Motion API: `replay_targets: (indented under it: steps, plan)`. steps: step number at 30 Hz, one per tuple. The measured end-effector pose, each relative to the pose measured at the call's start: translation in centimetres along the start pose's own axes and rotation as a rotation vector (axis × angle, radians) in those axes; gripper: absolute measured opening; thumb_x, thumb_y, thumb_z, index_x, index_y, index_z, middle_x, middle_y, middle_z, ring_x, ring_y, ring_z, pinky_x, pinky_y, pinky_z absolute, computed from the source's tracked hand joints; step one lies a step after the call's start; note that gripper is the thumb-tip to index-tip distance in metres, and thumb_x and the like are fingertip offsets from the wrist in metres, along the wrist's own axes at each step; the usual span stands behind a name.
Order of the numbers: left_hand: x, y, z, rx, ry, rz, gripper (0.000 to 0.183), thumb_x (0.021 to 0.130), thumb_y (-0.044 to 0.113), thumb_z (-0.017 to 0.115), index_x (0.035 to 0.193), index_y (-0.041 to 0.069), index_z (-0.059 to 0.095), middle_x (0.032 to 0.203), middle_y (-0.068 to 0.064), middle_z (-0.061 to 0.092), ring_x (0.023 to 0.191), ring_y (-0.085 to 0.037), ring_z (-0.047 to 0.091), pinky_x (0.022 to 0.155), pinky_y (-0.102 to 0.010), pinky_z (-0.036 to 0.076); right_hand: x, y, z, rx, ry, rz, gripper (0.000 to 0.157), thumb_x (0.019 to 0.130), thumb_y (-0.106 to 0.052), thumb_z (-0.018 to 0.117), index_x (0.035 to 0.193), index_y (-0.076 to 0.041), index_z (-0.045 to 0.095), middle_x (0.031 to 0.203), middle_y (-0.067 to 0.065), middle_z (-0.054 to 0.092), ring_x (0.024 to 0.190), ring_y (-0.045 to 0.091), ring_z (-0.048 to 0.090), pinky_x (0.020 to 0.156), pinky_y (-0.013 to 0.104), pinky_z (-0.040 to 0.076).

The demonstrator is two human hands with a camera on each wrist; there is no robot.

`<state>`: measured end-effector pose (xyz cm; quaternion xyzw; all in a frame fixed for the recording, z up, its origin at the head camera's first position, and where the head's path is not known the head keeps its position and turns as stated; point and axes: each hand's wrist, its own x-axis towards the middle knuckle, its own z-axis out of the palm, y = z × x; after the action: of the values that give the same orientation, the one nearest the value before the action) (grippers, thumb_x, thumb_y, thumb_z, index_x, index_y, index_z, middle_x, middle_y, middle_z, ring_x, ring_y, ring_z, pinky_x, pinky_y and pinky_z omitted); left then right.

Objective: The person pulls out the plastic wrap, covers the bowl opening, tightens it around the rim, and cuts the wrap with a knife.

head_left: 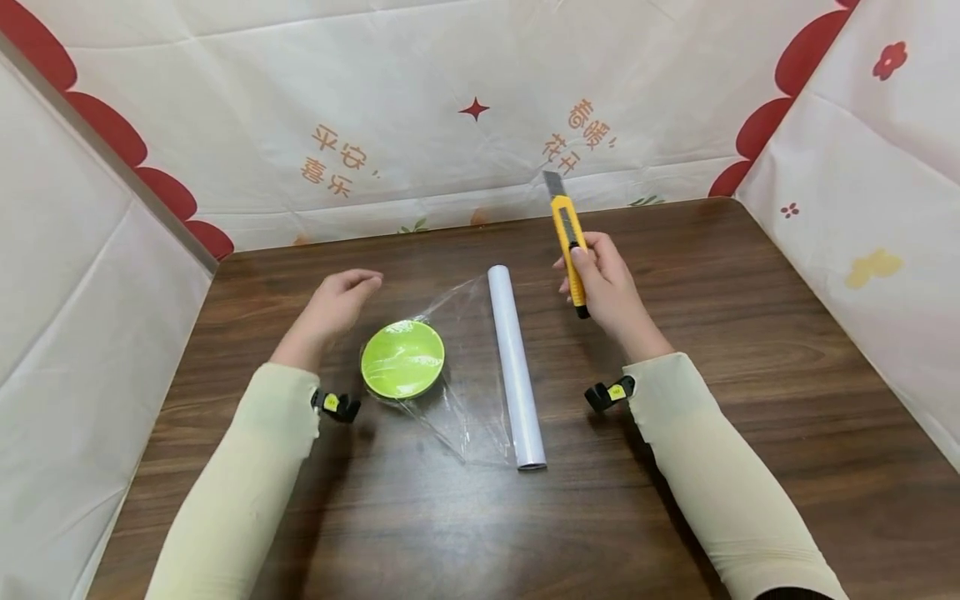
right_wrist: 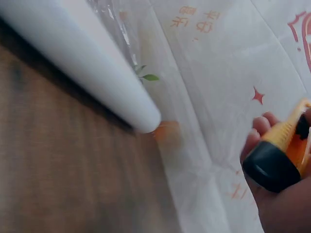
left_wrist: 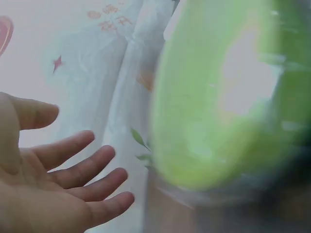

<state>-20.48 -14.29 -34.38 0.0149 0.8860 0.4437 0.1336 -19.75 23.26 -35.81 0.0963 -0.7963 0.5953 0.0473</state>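
Observation:
My right hand (head_left: 609, 283) grips a yellow utility knife (head_left: 567, 237) above the table's right half, its blade out and pointing away from me. In the right wrist view the knife's black end cap (right_wrist: 271, 166) shows beside the curled fingers. A green bowl (head_left: 402, 360) has clear plastic wrap (head_left: 468, 392) stretched over its top. That film runs on to a white roll of wrap (head_left: 516, 367) lying to the bowl's right. Left of the bowl, my left hand (head_left: 330, 310) hovers and holds nothing; its fingers spread loosely in the left wrist view.
The brown wooden table (head_left: 420, 533) has a white patterned cloth (head_left: 420, 100) standing along its back edge and more cloth at both sides. A black wrist strap mount (head_left: 337, 406) sits on the left sleeve, and another mount (head_left: 609, 393) on the right.

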Motion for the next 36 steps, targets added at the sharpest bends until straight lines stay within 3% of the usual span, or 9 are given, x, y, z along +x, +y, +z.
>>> replay_targets:
  steps: [6,11,15,18,20,22,25,30,36]
  plan:
    - [3.7,4.6,-0.1,0.249,-0.175,0.062,0.048,0.103,0.034,0.040,0.141,0.006,0.047,0.147,-0.015,0.046,0.138,-0.032,0.040,0.113,-0.050,0.033,2.6,-2.4,1.9,-0.172,-0.145,0.064,0.050,0.104,-0.033,0.040,0.150,-0.037,0.022,0.107,0.013,0.059,0.072,0.037,0.065,0.055,0.041,0.058]
    - [6.6,6.6,1.6,0.355,-0.284,0.082,0.045,0.103,0.029,0.037,0.142,0.007,0.047,0.147,-0.011,0.046,0.138,-0.028,0.040,0.112,-0.046,0.036,4.0,-3.8,4.2,-0.354,-0.239,0.132,0.050,0.103,-0.026,0.040,0.152,-0.025,0.028,0.101,0.016,0.060,0.058,0.027,0.065,0.048,0.037,0.056]
    - [9.0,7.1,3.8,0.415,-0.359,0.117,0.045,0.102,0.020,0.034,0.141,0.002,0.047,0.149,-0.014,0.045,0.137,-0.028,0.041,0.110,-0.043,0.039,4.2,-3.9,5.2,-0.477,-0.336,0.213,0.049,0.103,-0.023,0.038,0.152,-0.016,0.030,0.097,0.018,0.062,0.053,0.024,0.064,0.048,0.035,0.055]
    - [9.9,7.1,5.2,0.412,-0.405,0.110,0.037,0.099,0.015,0.035,0.118,0.001,0.063,0.122,-0.013,0.059,0.106,-0.022,0.056,0.090,-0.035,0.047,4.0,-3.8,5.7,-0.533,-0.380,0.262,0.050,0.103,-0.021,0.037,0.152,-0.013,0.029,0.099,0.015,0.060,0.052,0.023,0.064,0.049,0.034,0.055]
    - [10.3,7.0,6.0,0.341,-0.423,0.059,0.025,0.095,0.010,0.038,0.087,0.003,0.061,0.088,-0.009,0.056,0.077,-0.019,0.050,0.071,-0.031,0.044,3.8,-4.0,6.0,-0.546,-0.401,0.290,0.050,0.103,-0.021,0.037,0.152,-0.012,0.028,0.100,0.016,0.060,0.052,0.023,0.062,0.049,0.034,0.054]
    - [10.6,7.1,6.6,0.300,-0.435,0.021,0.025,0.093,0.009,0.040,0.068,0.009,0.044,0.067,-0.002,0.038,0.060,-0.016,0.033,0.059,-0.030,0.034,3.8,-4.2,6.3,-0.572,-0.427,0.308,0.050,0.104,-0.021,0.037,0.152,-0.012,0.028,0.099,0.016,0.061,0.051,0.022,0.061,0.049,0.033,0.054]
    - [11.4,7.2,7.4,0.305,-0.445,-0.017,0.032,0.096,0.014,0.043,0.064,0.012,0.041,0.056,0.002,0.032,0.050,-0.014,0.030,0.055,-0.030,0.034,3.8,-4.4,6.6,-0.622,-0.465,0.322,0.050,0.104,-0.021,0.038,0.152,-0.010,0.028,0.102,0.017,0.063,0.051,0.020,0.060,0.050,0.032,0.053]
    - [12.2,7.4,8.1,0.441,-0.421,0.015,0.038,0.101,0.024,0.046,0.069,0.006,0.056,0.052,0.001,0.043,0.048,-0.014,0.038,0.060,-0.031,0.039,4.1,-4.6,7.2,-0.715,-0.499,0.308,0.048,0.104,-0.019,0.040,0.150,-0.008,0.033,0.117,0.014,0.060,0.050,0.016,0.059,0.052,0.028,0.052]
    - [12.4,7.8,8.5,0.505,-0.356,0.024,0.035,0.097,0.020,0.049,0.064,0.009,0.051,0.054,0.001,0.043,0.053,-0.015,0.043,0.057,-0.028,0.040,4.6,-4.6,7.4,-0.774,-0.523,0.308,0.046,0.102,-0.017,0.039,0.148,-0.007,0.037,0.110,0.013,0.061,0.050,0.014,0.058,0.050,0.026,0.050]
